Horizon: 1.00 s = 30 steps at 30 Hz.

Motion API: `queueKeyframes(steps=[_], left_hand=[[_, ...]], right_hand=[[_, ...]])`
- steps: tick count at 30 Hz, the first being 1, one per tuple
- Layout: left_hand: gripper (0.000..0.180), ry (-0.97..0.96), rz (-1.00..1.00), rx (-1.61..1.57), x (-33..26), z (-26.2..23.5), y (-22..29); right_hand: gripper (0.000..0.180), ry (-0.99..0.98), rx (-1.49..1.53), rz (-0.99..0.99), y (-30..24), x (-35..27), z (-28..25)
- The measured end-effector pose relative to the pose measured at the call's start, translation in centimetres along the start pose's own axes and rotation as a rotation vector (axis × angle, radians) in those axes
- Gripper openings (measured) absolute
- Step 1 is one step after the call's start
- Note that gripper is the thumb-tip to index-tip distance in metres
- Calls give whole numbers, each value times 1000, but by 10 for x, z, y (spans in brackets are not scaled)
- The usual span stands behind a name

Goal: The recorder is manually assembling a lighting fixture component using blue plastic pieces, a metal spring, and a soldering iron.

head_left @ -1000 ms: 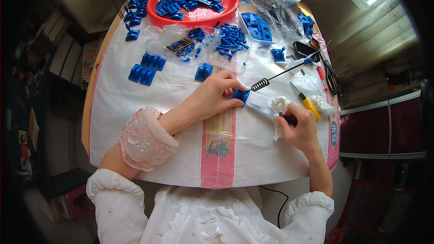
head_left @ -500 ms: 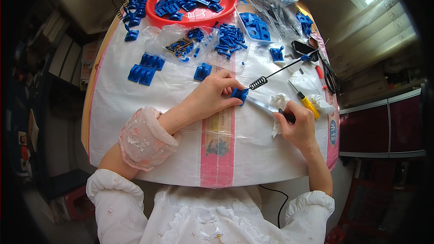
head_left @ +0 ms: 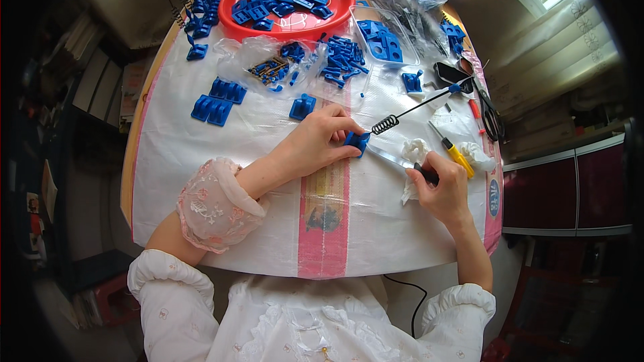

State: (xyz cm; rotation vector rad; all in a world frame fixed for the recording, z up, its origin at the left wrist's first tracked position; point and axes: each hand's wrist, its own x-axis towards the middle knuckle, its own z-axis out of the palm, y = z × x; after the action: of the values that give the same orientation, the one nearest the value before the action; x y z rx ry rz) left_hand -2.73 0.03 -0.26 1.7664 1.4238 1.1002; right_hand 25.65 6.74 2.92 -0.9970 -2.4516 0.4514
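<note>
Pinching blue base at fingertips, left hand; right hand gripping knife.

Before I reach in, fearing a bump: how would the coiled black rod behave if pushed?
The rod likely flexes at its open loops. Being thin, it's probably light. The left hand, pinching the blue piece, may steady its end.
</note>
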Motion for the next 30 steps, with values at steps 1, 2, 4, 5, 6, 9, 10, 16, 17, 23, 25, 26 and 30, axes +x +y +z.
queueKeyframes(steps=[1, 2, 4, 5, 6, 9, 10, 16, 17, 23, 25, 26, 30], left_hand=[[34, 1, 2, 1, 1, 1, 0], [34, 2, -1, 2, 0, 0, 0], [34, 3, -6, 3, -1, -1, 1], [34, -1, -4, 2, -1, -1, 1], [34, -4, -2, 2, -1, -1, 1], [34, -2, -4, 3, -1, -1, 1], [34, 1, -6, 4, -1, -1, 2], [34, -12, -17, -2, -1, -2, 2], [34, -6, -10, 2, -1, -2, 2], [33, -3, -1, 7, -1, -2, 2], [34, -3, 3, 5, -1, -1, 1], [34, 1, 4, 8, -1, -1, 1], [34, -1, 4, 7, -1, 0, 0]], right_hand=[[33, 10, -15, 0, 0, 0, 0], [33, -25, 4, 4, 0, 1, -1], [32, -94, 42, 13, 1, 2, -5], [32, -89, 31, 15, 0, 1, -5], [32, -84, 21, 17, -2, 1, -5], [31, -68, -11, 27, -2, 2, -5], [31, -63, -22, 32, -2, 2, -5], [34, -44, 63, -11, -2, 1, -3], [34, -32, 39, -12, -2, 1, -3], [30, -91, 12, -3, -3, 2, -7], [30, -73, -16, 16, -6, 2, -7], [30, -67, -26, 12, -6, 2, -6], [31, -80, -18, 5, -4, 1, -6]])
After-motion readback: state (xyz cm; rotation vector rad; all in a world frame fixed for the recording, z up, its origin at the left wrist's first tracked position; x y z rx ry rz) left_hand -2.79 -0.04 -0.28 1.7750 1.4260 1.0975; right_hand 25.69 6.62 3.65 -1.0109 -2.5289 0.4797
